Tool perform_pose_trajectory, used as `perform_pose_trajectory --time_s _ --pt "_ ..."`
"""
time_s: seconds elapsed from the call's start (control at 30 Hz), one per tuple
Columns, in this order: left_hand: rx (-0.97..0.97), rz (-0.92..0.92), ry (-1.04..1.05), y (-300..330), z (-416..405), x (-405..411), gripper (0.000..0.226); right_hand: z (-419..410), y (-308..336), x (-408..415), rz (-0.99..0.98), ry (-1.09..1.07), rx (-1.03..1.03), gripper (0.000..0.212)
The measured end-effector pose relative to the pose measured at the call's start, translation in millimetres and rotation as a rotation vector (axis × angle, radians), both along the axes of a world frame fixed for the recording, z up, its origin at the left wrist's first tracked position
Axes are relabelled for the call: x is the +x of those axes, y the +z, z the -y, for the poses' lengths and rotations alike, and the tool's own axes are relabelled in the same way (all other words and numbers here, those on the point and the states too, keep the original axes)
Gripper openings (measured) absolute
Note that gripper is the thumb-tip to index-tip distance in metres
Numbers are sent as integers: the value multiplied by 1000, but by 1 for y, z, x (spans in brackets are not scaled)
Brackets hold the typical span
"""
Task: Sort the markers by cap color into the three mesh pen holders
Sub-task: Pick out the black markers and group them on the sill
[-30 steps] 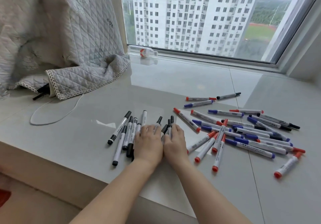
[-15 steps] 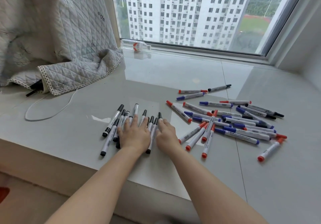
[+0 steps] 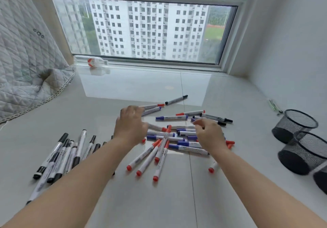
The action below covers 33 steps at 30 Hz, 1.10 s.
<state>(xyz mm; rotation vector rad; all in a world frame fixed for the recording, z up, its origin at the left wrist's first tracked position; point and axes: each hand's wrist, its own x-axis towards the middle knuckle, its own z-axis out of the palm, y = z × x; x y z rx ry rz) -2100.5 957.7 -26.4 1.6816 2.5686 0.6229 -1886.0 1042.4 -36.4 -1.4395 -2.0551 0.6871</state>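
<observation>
Sorting in progress; items as follows. Black-capped markers (image 3: 58, 157): grouped side by side at lower left of the frame, apparently set apart as one colour lot. Mixed red and blue markers (image 3: 169, 139): loose pile at centre, with a few black-capped strays (image 3: 216, 118) at its upper right. Left hand (image 3: 130, 126) and right hand (image 3: 210, 135): both above the pile, fingers loosely curled, likely reaching to separate the next colour; whether either grasps a marker cannot be told. Mesh pen holders (image 3: 293, 126): lying tipped at right edge, apparently unfilled. Quilted cloth (image 3: 26, 59): upper left. Bottle (image 3: 93, 62): lying at the window sill.
</observation>
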Motion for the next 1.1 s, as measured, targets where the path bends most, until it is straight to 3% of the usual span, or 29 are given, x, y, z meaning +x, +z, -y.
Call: perform_pose_trajectory --time_s 0.23,0.57,0.93,1.1 --pt "-93 -102 -317 2 -75 58 26 -87 -8 75 155 -138 56 26" --pt "-383 -354 -343 -30 -123 73 21 -103 -34 62 311 328 125 17" --pt "-380 -278 -365 -44 -140 76 14 -96 -46 32 483 419 192 27" --pt "-345 -100 -285 -35 -140 65 5 -96 -35 42 456 421 278 22"
